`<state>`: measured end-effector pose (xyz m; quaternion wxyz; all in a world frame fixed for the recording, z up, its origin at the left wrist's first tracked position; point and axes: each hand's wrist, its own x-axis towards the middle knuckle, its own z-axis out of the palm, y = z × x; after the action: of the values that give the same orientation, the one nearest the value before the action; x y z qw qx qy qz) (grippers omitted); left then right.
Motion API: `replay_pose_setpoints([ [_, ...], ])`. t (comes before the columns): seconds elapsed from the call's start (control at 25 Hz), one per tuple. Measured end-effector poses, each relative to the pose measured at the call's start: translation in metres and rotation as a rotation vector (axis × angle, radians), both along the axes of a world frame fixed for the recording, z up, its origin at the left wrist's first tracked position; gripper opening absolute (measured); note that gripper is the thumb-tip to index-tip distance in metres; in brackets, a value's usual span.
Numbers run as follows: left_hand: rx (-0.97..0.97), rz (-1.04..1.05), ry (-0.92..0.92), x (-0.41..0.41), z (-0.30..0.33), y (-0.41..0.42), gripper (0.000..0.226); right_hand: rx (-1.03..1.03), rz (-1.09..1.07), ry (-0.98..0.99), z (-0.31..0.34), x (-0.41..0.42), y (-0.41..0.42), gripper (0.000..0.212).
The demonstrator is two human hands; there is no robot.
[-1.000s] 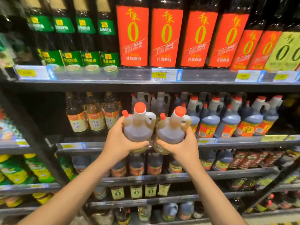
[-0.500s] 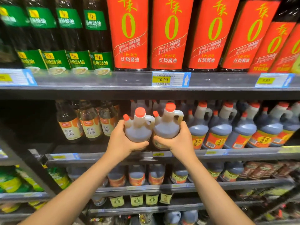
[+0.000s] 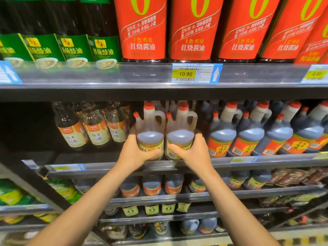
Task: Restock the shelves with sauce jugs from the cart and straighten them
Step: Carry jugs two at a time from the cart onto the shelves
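Two translucent sauce jugs with red caps and yellow labels stand side by side at the front of the middle shelf (image 3: 113, 166). My left hand (image 3: 135, 153) grips the left jug (image 3: 150, 132) round its lower body. My right hand (image 3: 192, 152) grips the right jug (image 3: 180, 133) the same way. Both jugs are upright, their bases at the shelf's front edge, between clear vinegar bottles and dark jugs. Whether the bases rest on the shelf is hidden by my hands. More jugs of the same kind show dimly behind them.
Clear vinegar bottles (image 3: 95, 128) stand left of the jugs, dark jugs with orange labels (image 3: 248, 135) to the right. Above is a shelf of tall red-labelled bottles (image 3: 193, 29) and green-labelled ones (image 3: 74, 48), with a 10.90 price tag (image 3: 195, 74). Lower shelves hold more jugs (image 3: 151, 185).
Both hands have carried the two jugs forward and down into the shelf gap; the camera has come closer to the shelf.
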<state>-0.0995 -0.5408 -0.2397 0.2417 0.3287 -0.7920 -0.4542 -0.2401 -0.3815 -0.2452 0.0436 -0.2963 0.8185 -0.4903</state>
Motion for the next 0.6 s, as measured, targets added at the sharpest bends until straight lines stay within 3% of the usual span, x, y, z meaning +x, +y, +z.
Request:
replay_pose_setpoints([
  [0.24,-0.236,-0.061,-0.176,0.011,-0.012,-0.008,0.083,0.145,-0.029,0.325,-0.028,0.010,0.010,0.081],
  [0.6,-0.299,0.076,-0.268,0.009,-0.023,-0.002,0.071,0.125,-0.082,0.369,-0.032,0.014,0.009,0.073],
])
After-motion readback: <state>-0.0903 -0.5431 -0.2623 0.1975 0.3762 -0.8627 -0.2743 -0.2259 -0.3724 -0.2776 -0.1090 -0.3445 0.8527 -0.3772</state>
